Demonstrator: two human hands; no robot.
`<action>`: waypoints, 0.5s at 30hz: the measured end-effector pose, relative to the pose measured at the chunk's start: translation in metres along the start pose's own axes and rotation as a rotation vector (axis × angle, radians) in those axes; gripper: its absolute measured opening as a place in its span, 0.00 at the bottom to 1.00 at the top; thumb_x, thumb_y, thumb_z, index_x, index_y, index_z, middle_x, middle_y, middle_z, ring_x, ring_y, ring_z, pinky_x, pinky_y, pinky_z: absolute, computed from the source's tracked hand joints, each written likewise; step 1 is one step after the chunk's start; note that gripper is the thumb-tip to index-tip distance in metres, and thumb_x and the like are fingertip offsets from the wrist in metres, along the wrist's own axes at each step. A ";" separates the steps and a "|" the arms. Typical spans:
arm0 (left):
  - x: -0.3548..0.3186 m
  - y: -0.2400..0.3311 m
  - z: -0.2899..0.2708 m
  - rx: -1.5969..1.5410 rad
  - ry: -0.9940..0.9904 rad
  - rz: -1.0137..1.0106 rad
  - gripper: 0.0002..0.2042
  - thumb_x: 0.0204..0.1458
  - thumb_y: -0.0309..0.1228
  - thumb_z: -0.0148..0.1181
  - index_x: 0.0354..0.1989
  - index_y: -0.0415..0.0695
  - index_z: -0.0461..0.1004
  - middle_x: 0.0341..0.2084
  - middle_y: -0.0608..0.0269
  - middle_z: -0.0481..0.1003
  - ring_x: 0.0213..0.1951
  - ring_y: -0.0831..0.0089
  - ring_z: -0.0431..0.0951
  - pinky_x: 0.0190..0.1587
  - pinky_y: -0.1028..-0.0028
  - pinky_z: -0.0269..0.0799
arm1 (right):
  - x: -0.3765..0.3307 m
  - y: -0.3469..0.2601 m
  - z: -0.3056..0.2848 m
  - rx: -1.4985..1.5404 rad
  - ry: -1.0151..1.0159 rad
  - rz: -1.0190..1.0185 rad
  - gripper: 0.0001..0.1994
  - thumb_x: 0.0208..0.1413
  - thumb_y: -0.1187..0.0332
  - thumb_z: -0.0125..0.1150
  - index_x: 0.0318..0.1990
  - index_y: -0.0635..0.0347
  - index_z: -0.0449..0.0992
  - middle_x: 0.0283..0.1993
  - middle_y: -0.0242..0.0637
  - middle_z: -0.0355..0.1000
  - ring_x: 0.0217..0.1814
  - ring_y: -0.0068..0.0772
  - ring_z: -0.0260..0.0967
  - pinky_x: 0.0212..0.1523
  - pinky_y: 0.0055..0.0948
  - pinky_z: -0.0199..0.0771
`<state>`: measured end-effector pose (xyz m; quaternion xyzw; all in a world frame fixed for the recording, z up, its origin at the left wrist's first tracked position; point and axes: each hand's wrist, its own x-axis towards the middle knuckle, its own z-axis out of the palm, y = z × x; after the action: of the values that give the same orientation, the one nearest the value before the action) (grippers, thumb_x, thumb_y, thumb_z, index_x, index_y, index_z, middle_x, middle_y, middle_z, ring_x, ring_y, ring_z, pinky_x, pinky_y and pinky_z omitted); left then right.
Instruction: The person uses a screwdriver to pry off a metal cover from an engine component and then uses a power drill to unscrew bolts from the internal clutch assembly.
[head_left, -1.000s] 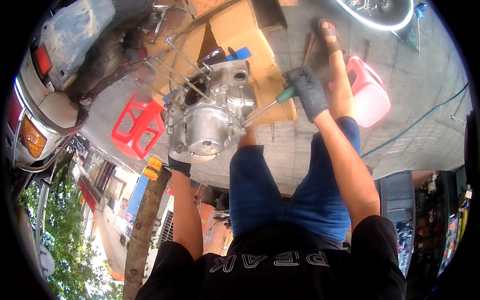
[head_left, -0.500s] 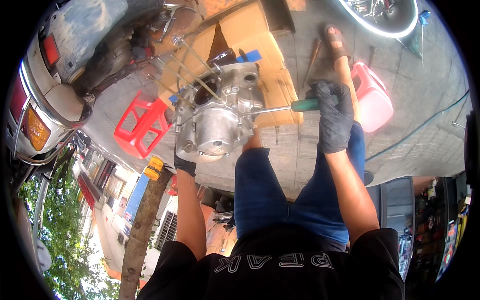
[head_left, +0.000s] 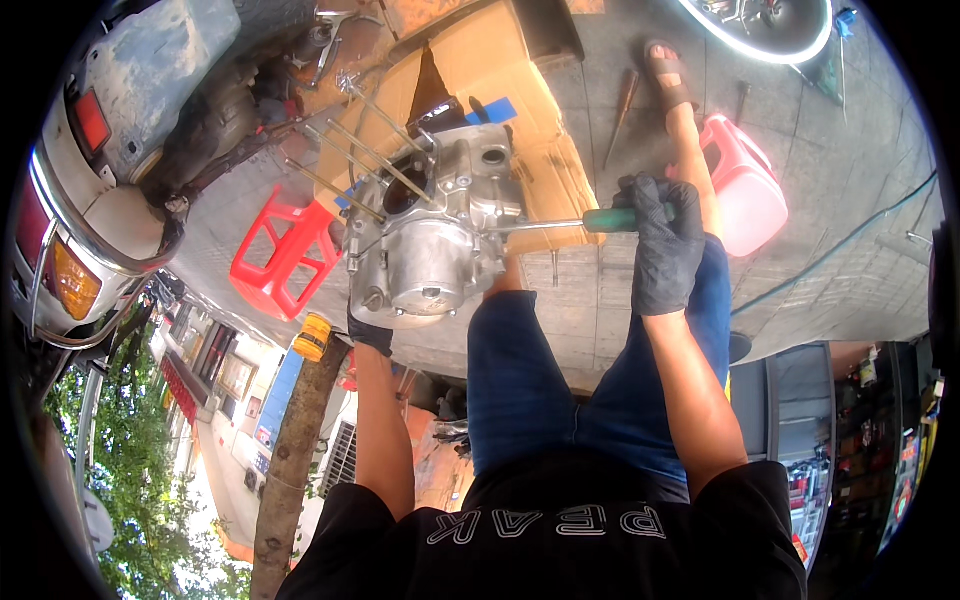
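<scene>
A grey metal motorcycle engine (head_left: pixel 425 245) is in front of me, with several long studs (head_left: pixel 370 155) sticking out toward the upper left. My left hand (head_left: pixel 370 336), in a black glove, holds its lower left side; the fingers are hidden behind the casing. In my right hand (head_left: pixel 668 240), also gloved in black, the fingers wrap round the green handle of a screwdriver (head_left: pixel 610 219). Its metal shaft runs level to the left, and the tip meets the engine's right side. Exactly what the tip touches is too small to tell.
Cardboard (head_left: pixel 560 170) lies under and beyond the engine. A red plastic stool (head_left: pixel 285 255) stands left, and a pink one (head_left: pixel 740 190) right. Another screwdriver (head_left: pixel 624 110) lies on the floor near my foot. A round tray (head_left: pixel 770 50) of tools is far right. A motorcycle (head_left: pixel 90 240) stands far left.
My right hand has dropped slightly nearer to me, with the screwdriver still against the engine. The engine has shifted very little, and the view has moved slightly.
</scene>
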<state>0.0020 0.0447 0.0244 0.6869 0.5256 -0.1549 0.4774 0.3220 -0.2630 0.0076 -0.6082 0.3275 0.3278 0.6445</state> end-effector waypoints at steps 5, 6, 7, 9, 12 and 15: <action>-0.006 -0.037 -0.019 0.206 0.025 0.005 0.20 0.55 0.22 0.52 0.58 0.37 0.63 0.50 0.57 0.71 0.49 0.68 0.73 0.51 0.72 0.69 | -0.002 -0.001 0.002 0.008 -0.005 -0.010 0.10 0.60 0.67 0.58 0.37 0.65 0.68 0.32 0.38 0.74 0.29 0.31 0.78 0.33 0.20 0.72; -0.002 -0.022 -0.009 0.148 0.009 0.014 0.22 0.56 0.24 0.51 0.60 0.36 0.60 0.53 0.54 0.68 0.51 0.66 0.71 0.53 0.70 0.69 | -0.003 -0.001 0.003 -0.003 0.015 -0.006 0.09 0.60 0.67 0.59 0.36 0.65 0.69 0.31 0.38 0.74 0.29 0.29 0.77 0.33 0.20 0.72; 0.001 -0.006 0.001 0.091 -0.005 0.021 0.24 0.56 0.26 0.51 0.62 0.35 0.57 0.55 0.51 0.65 0.53 0.64 0.70 0.55 0.68 0.68 | -0.006 -0.005 0.004 -0.013 0.035 -0.002 0.09 0.60 0.68 0.59 0.36 0.65 0.69 0.31 0.37 0.73 0.30 0.28 0.77 0.34 0.20 0.72; 0.000 0.017 0.010 -0.062 0.015 -0.001 0.23 0.58 0.28 0.48 0.62 0.35 0.57 0.56 0.51 0.65 0.54 0.64 0.69 0.56 0.68 0.68 | -0.013 -0.006 0.006 -0.039 0.045 -0.017 0.09 0.59 0.68 0.60 0.36 0.65 0.71 0.31 0.36 0.74 0.31 0.25 0.76 0.35 0.19 0.71; 0.000 0.007 0.005 -0.181 0.025 -0.069 0.22 0.58 0.29 0.47 0.62 0.35 0.58 0.55 0.51 0.66 0.54 0.64 0.70 0.56 0.68 0.67 | -0.022 -0.004 0.005 -0.055 -0.036 0.021 0.06 0.61 0.70 0.56 0.36 0.62 0.68 0.37 0.40 0.74 0.37 0.26 0.73 0.41 0.23 0.72; 0.000 -0.011 -0.003 -0.346 0.033 -0.133 0.22 0.59 0.30 0.46 0.61 0.35 0.59 0.55 0.51 0.66 0.54 0.63 0.70 0.57 0.67 0.67 | -0.014 -0.001 0.010 -0.220 0.016 -0.005 0.06 0.61 0.70 0.56 0.38 0.62 0.68 0.37 0.40 0.74 0.38 0.27 0.74 0.41 0.23 0.72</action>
<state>-0.0085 0.0470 0.0200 0.5607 0.5963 -0.0824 0.5685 0.3149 -0.2530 0.0197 -0.6787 0.2929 0.3554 0.5720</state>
